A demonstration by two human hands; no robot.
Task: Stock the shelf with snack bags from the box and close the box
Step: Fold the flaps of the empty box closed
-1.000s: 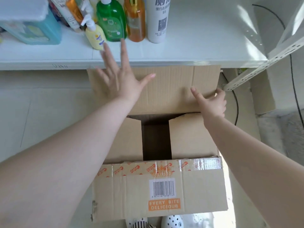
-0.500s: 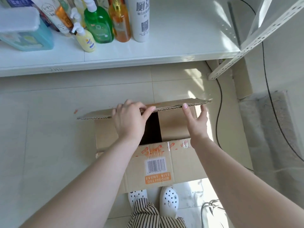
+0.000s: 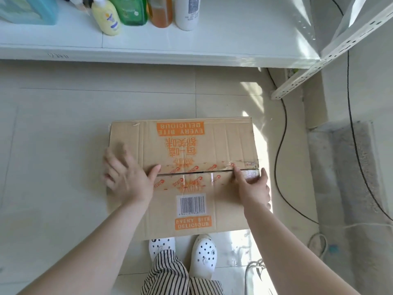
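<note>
Your left hand (image 3: 127,177) is spread flat on the left end of the box (image 3: 182,177), fingers straight and fanned out (a bit motion-blurred), thumb pointing along the seam (image 3: 191,172) where the two top flaps meet. It's just pressing down, not gripping anything. Your right hand (image 3: 253,188) is over at the right end of that same seam, index finger stretched out along the crack and the thumb hooked round the box's right edge; the other fingers are hidden, so how much it grips I can't tell, but it reads as pressing flat too.

Both flaps are down and meeting in the middle, with only a thin dark gap between them and some torn clear tape (image 3: 244,165) with red print along the join. The near flap shows a barcode (image 3: 191,204) and an orange "EVERY BITE DELICIOUS" label (image 3: 193,223); the far flap has the same label upside down.

The box sits on the pale tiled floor (image 3: 53,145), right in front of your white spotted clogs (image 3: 203,255) and striped trousers (image 3: 170,275). Beyond it runs the white shelf (image 3: 244,39), carrying a yellow pump bottle (image 3: 108,20), a green bottle (image 3: 129,11), an orange one (image 3: 160,13) and a white one (image 3: 187,13). A black cable (image 3: 278,167) snakes along the floor on the right.
</note>
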